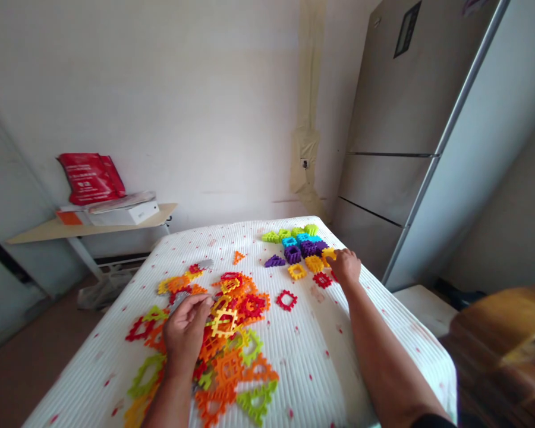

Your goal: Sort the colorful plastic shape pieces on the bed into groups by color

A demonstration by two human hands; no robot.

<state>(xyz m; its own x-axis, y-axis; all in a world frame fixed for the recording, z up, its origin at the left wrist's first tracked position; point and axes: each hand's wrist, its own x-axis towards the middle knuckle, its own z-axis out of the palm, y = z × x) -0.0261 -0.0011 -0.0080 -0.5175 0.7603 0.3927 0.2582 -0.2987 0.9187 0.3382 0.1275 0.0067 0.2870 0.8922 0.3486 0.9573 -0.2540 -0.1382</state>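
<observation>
My left hand [185, 327] is over a loose pile of plastic interlocking pieces [227, 368], its thumb and fingers pinched together. A pale yellow square interlocking piece [224, 323] with a hollow middle shows at those fingertips. On the far right of the table, my right hand [346, 266] has its fingers closed on a yellow square piece [329, 255], at the end of a yellow row. Beside it stand a yellow stack [314, 264] and purple stacks [293, 254]. Red square pieces [322, 280] lie just in front, one partly hidden by the hand.
Blue [289, 242] and green stacks [284, 234] stand behind the purple ones. A purple triangle [274, 261], an orange triangle [238, 257] and a red square [286, 300] lie apart on the white quilted cover [312, 356]. A fridge [383, 131] stands right; a side table [40, 233] stands left.
</observation>
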